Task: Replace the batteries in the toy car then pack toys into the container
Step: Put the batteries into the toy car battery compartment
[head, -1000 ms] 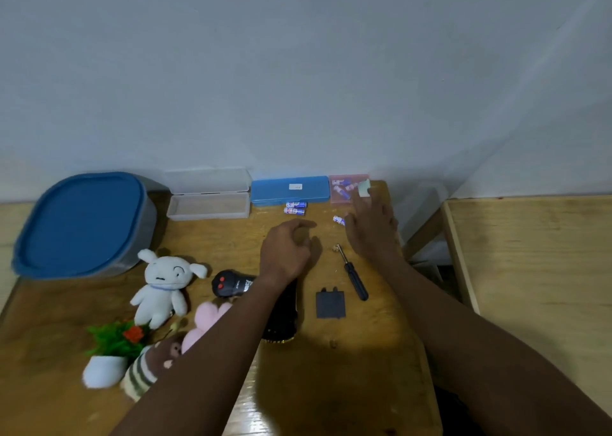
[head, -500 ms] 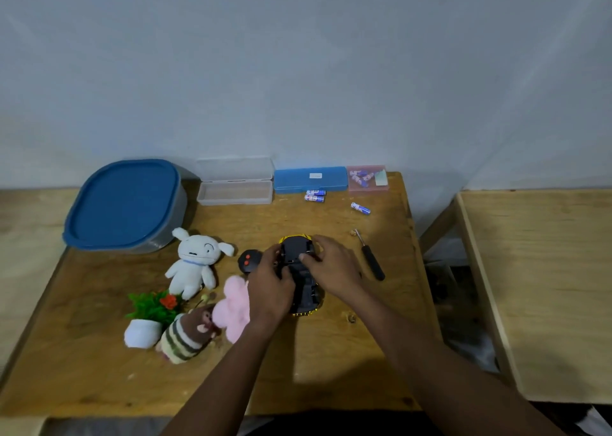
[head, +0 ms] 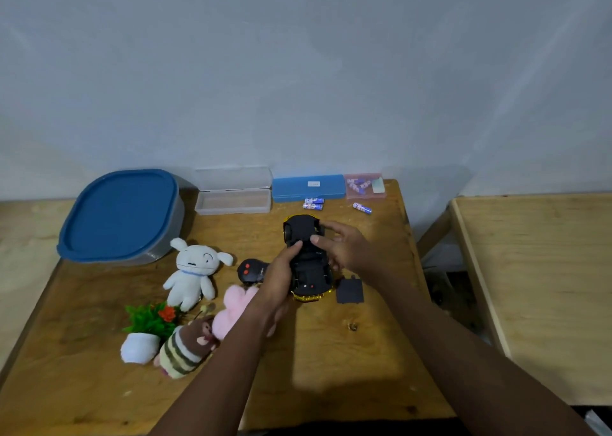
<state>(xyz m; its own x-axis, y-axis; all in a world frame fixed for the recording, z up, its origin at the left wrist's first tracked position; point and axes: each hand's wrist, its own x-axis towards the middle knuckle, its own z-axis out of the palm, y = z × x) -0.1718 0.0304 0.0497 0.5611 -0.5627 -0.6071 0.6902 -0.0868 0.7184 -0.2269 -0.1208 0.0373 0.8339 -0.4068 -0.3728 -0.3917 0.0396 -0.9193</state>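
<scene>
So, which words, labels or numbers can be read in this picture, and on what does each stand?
None can be read.
White label on the blue case: too small.
Print on the loose batteries: blurred.
Small white marks under the toy car: too small.

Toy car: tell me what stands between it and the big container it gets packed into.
The blue lid covers the container, so the toy car, gripped by the left hand and right hand, cannot go in yet. The white plush toy lies on the table between them.
</scene>
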